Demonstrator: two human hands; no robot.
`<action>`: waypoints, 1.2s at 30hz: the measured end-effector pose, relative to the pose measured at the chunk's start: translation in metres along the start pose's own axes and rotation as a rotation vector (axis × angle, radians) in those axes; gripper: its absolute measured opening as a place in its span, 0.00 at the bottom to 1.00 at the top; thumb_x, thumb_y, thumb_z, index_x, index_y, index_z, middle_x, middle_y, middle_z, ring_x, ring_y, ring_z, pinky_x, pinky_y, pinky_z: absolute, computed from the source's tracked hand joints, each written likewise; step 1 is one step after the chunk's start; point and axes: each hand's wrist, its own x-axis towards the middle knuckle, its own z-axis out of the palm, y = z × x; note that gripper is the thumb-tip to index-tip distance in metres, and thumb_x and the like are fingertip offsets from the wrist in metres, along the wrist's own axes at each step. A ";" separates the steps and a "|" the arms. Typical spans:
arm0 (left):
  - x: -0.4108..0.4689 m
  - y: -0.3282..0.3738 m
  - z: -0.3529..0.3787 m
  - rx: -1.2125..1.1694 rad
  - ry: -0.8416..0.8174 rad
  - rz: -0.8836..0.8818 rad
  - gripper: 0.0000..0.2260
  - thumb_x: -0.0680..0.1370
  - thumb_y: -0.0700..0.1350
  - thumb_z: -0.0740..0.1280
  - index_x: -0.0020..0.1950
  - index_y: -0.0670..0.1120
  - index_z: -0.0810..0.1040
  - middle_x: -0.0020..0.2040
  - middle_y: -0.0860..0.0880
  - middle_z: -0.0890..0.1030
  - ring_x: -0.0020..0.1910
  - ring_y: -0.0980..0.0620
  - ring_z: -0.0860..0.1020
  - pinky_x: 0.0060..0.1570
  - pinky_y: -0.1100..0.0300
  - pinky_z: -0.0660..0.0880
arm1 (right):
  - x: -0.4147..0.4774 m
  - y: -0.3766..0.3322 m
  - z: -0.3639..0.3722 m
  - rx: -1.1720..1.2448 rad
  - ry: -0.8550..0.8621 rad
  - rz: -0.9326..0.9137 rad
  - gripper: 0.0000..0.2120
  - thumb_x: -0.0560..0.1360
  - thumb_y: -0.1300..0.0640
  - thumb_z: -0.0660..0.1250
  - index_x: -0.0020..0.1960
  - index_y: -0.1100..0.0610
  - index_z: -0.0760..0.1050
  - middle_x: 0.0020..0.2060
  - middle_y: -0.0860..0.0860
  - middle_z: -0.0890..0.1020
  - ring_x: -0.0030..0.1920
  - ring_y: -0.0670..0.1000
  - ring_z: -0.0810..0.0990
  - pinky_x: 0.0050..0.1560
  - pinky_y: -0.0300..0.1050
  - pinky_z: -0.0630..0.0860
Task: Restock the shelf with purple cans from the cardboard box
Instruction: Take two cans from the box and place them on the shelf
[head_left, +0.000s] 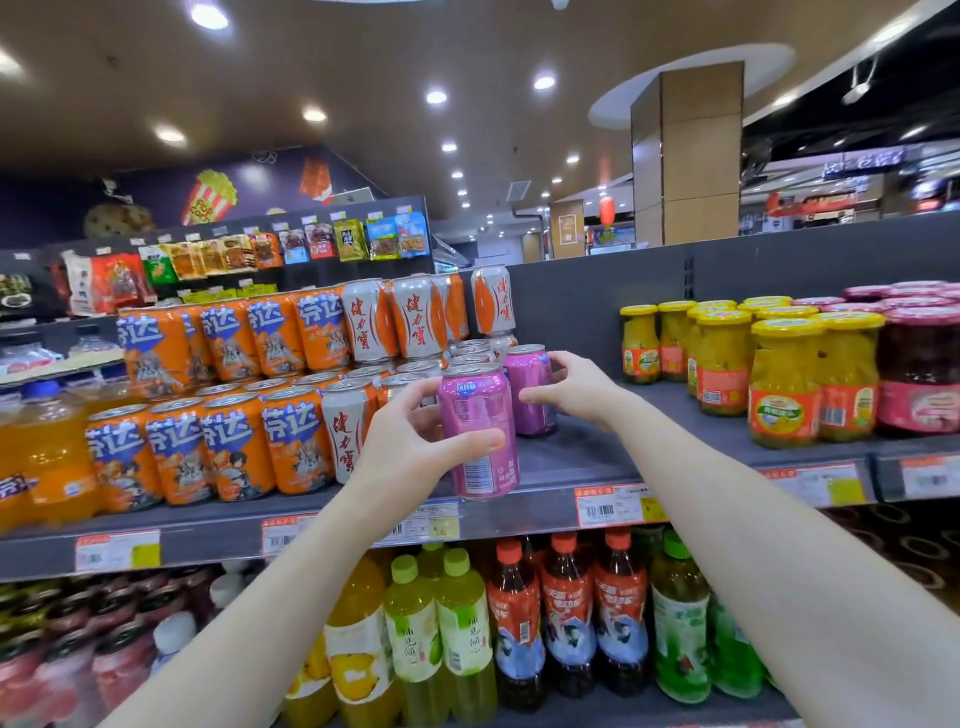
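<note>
My left hand (410, 447) wrapped round a purple Fanta can (480, 431), second purple can (527, 389) at its 1 o'clock on the shelf (582, 452), my right hand (576, 387) clasping it

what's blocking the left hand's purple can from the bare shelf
Nothing visible. The held purple can in the left hand is at the front edge of the shelf, bare to its right; the right hand grips the rear purple can.

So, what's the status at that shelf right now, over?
Left hand grips front purple can at shelf edge. Right hand holds rear purple can on the shelf. Silver cans close on the left; bare shelf to the right.
</note>
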 end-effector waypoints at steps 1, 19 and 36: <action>0.000 -0.001 0.000 0.006 0.002 -0.003 0.36 0.62 0.61 0.83 0.66 0.56 0.77 0.56 0.53 0.87 0.54 0.53 0.86 0.44 0.57 0.84 | 0.002 0.001 0.001 0.000 -0.007 -0.001 0.26 0.70 0.53 0.80 0.64 0.46 0.73 0.49 0.43 0.81 0.49 0.43 0.80 0.40 0.39 0.76; 0.005 0.011 0.023 0.008 -0.009 0.042 0.29 0.67 0.54 0.84 0.64 0.56 0.77 0.52 0.57 0.88 0.50 0.57 0.86 0.40 0.65 0.81 | -0.070 -0.040 -0.022 0.068 -0.041 -0.086 0.12 0.75 0.63 0.69 0.57 0.55 0.77 0.49 0.55 0.85 0.52 0.56 0.86 0.44 0.46 0.81; 0.012 0.027 0.047 -0.015 -0.019 0.047 0.31 0.73 0.47 0.81 0.72 0.55 0.73 0.59 0.56 0.84 0.54 0.64 0.84 0.43 0.69 0.80 | -0.109 -0.025 -0.018 0.013 0.004 -0.164 0.34 0.58 0.50 0.85 0.60 0.44 0.74 0.51 0.42 0.83 0.49 0.36 0.82 0.47 0.41 0.83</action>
